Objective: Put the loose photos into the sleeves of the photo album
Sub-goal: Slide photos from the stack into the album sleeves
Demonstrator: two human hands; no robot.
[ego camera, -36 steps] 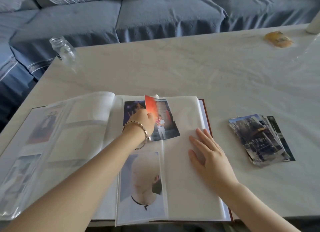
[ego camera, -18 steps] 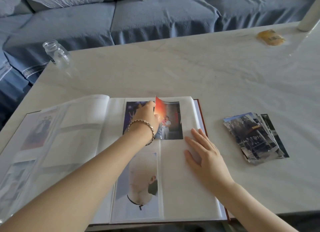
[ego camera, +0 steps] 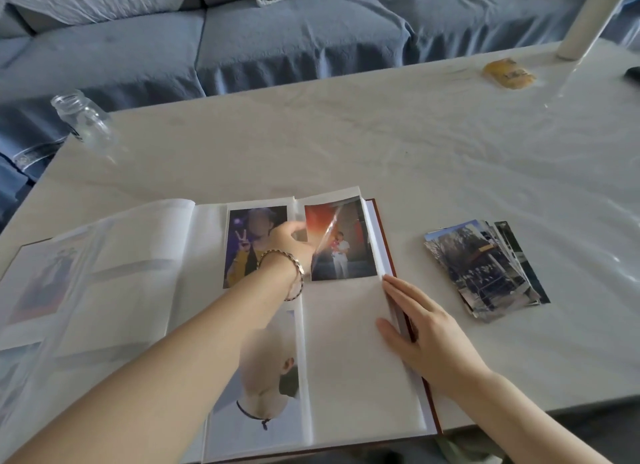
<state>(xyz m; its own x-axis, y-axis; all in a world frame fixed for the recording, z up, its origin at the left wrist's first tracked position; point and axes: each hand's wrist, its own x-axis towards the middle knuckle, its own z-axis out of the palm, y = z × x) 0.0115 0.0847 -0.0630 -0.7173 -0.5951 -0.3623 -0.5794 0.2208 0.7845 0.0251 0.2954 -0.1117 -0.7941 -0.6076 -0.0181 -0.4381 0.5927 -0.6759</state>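
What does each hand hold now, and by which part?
The left hand pinches the red photo by its left edge, it seems. The right hand holds nothing; it presses flat on the album.

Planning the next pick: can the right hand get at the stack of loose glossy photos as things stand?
Probably yes. The right hand lies flat on the right edge of the open white-paged photo album; the stack of loose glossy photos sits just to its right on the white table, nothing between them.

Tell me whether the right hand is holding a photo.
No, the right hand lies flat, fingers straight, on the album's right edge, apart from the photo pile.
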